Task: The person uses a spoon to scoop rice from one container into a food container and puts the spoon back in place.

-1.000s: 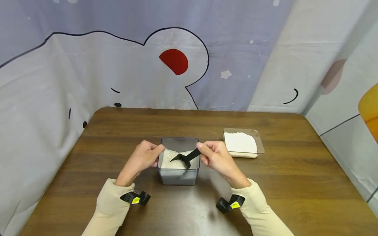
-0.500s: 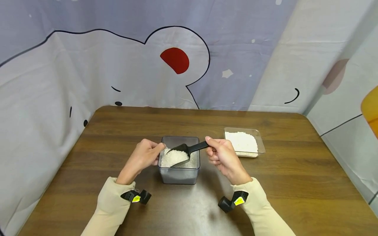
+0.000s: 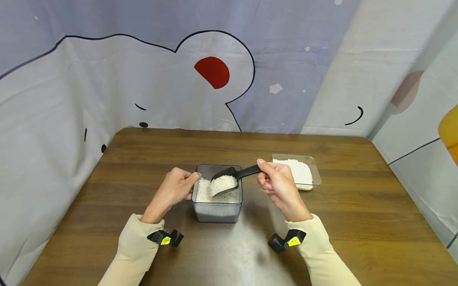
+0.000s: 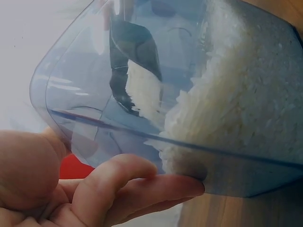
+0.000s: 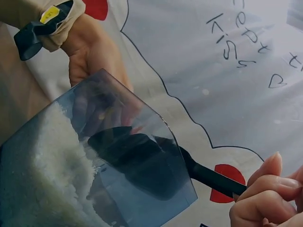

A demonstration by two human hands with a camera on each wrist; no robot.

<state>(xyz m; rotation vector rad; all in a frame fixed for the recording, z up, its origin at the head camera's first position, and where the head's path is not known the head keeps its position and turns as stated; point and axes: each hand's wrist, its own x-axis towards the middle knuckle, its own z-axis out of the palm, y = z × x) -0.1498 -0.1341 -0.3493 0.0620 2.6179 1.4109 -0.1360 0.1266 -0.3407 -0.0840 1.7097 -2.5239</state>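
My left hand (image 3: 175,187) grips the left rim of a clear grey-blue plastic container (image 3: 217,214), thumb over the edge and fingers against the outer wall. Rice (image 4: 246,80) fills the lower part of that container. In my right hand (image 3: 280,186) is the handle end of a black scoop (image 3: 247,171), pinched between thumb and fingers. The scoop's bowl, heaped with rice (image 3: 224,183), is inside the container's mouth, above the rice bed. Through the wall in the left wrist view, the scoop (image 4: 135,45) shows clear of the rice below it.
A shallow clear tray (image 3: 315,174) holding white grains stands behind my right hand, to the right of the container. Both rest on a brown wooden table (image 3: 358,206). A printed curtain (image 3: 161,79) hangs behind the table's far edge.
My right hand has drawn the scoop out of the rice, up and to the right, and the bowl now carries a heap of rice. The left hand has stayed on the rim.
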